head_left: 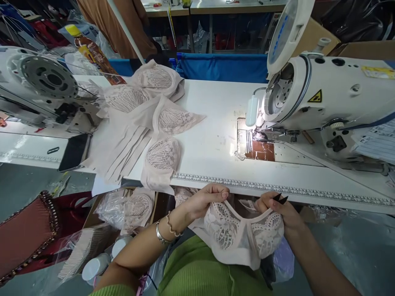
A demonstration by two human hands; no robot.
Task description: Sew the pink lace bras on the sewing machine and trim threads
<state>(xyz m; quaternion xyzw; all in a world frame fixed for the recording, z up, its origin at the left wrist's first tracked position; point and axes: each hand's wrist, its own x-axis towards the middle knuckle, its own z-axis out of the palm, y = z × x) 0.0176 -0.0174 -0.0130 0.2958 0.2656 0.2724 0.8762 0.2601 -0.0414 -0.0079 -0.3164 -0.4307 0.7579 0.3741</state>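
Between my hands hangs a pale pink lace bra [228, 230], its cups facing up, just in front of the table's edge. My left hand [212, 197] pinches the top of one cup. The top of the other cup is gripped by my right hand [274, 205], which also has small black thread snips [280, 199] with their blades poking out past the fingers. A pile of similar lace bras [160, 119] lies on the white table [210, 144] to the left. One of them reaches over the front edge.
A lit sewing machine [327, 102] stands on the right; another machine [46, 86] is at the left. Near it are a phone [74, 152] and a drink bottle [95, 55]. Below sit a box of bra pieces [138, 209], white cone tops [95, 267] and a red chair [27, 238]. A person [114, 24] stands behind.
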